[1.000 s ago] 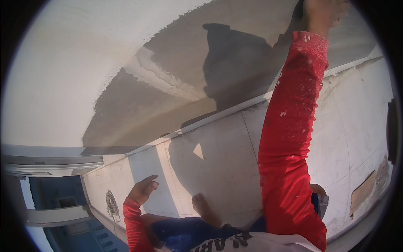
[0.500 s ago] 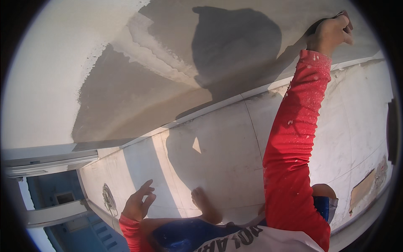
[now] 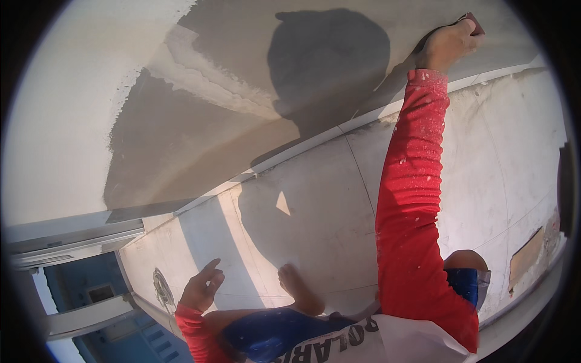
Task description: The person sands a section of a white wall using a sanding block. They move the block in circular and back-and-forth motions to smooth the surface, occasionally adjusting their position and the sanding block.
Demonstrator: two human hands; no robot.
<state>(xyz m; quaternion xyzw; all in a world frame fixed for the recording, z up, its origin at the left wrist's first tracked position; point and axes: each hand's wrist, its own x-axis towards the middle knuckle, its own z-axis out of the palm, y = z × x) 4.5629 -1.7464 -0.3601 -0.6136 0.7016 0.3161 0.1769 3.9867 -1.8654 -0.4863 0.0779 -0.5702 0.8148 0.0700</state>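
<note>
Shifted leftward in view since the earlier frame, the right hand pinches a reddish-brown pad at the wall; flat, even pressure should serve best. Its red-sleeved arm reaches far forward; the left hand hovers empty, fingers loosely bent.

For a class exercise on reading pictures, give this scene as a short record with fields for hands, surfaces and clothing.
Right hand: holding a small reddish-brown piece at the grey area of the wall
Left hand: apparently empty, partly open, above the floor
Wall: white beside the grey area, which bears a head-shaped shadow
Floor: pale, thin joint lines, coil toward the left
Right sleeve: red, pale specks
</note>
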